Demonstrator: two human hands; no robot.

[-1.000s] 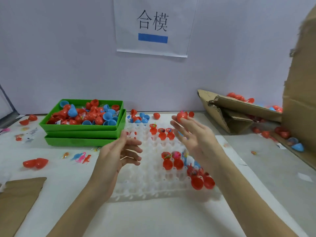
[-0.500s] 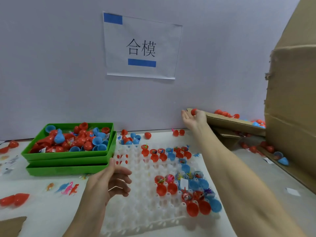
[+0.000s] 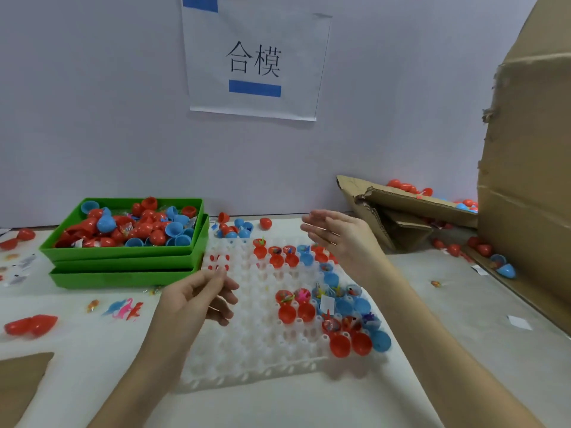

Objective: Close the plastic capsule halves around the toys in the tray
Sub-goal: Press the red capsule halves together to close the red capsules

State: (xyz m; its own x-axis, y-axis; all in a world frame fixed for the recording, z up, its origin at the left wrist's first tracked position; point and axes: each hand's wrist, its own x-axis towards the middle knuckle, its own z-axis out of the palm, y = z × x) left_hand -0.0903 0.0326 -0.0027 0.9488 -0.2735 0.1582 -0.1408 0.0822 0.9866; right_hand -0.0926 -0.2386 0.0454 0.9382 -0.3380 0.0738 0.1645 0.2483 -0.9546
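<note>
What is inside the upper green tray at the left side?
The upper green tray holds a heap of red and blue capsule halves, with some small packets between them. Its floor and whatever lies deeper are covered by the heap.

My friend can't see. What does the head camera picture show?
Two empty hands, left and right, hover over a white tray holding open red and blue capsules with tiny toys inside. A green bin of loose halves sits left, cardboard right.
</note>
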